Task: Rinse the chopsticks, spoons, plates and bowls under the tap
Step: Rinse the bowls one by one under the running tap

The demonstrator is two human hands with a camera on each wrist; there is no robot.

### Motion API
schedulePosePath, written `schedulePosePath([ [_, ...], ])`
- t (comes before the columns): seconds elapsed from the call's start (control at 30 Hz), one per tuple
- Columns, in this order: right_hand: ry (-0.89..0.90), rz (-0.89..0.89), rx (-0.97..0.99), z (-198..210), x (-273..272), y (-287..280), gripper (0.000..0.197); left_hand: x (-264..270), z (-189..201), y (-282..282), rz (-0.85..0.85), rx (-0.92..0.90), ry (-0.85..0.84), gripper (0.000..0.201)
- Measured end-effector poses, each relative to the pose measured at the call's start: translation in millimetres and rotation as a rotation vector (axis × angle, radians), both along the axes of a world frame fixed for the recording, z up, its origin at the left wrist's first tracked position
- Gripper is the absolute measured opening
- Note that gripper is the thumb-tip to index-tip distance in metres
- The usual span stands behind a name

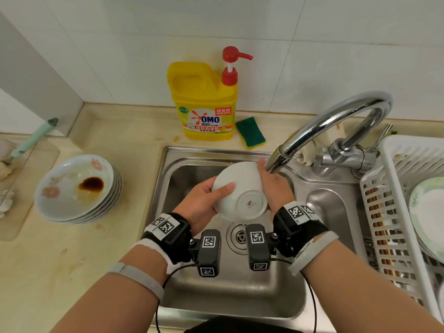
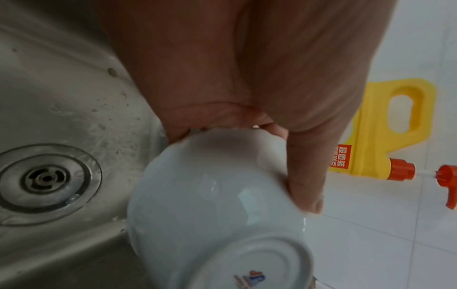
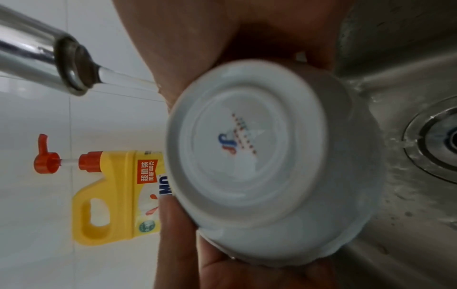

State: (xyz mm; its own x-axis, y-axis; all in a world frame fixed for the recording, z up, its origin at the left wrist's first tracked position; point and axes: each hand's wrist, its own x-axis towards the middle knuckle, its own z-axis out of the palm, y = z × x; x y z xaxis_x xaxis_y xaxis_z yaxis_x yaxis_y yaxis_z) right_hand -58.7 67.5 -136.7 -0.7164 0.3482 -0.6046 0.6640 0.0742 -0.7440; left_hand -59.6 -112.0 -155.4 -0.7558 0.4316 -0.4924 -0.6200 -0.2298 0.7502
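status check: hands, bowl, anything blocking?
Left hand and right hand both grip the white bowl, base toward camera, over the sink. Tap running. Nothing blocking.

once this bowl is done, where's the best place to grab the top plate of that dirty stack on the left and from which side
Take the top plate by its raised rim at the near right edge, thumb on top and fingers slid under the lip. It lies flat and nested in the stack, so only the overhanging rim is free, and the brown sauce pool sits mid-plate, so probably keep it level.
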Motion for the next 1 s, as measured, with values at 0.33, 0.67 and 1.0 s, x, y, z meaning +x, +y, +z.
schedulePosePath([
  [0.33,0.185,-0.05,0.11,4.3,5.4,4.7,0.025,-4.8,4.2,0.5,0.029,-0.001,-0.022,0.045],
  [0.67,0.083,-0.089,-0.001,-18.9,5.9,-0.4,0.045,-6.1,-3.0,-5.4,0.024,-0.033,-0.03,0.044],
  [1.0,0.15,-0.101,0.109,-12.0,2.7,4.1,0.028,-7.2,0.0,-0.4,0.073,0.063,-0.057,0.051],
])
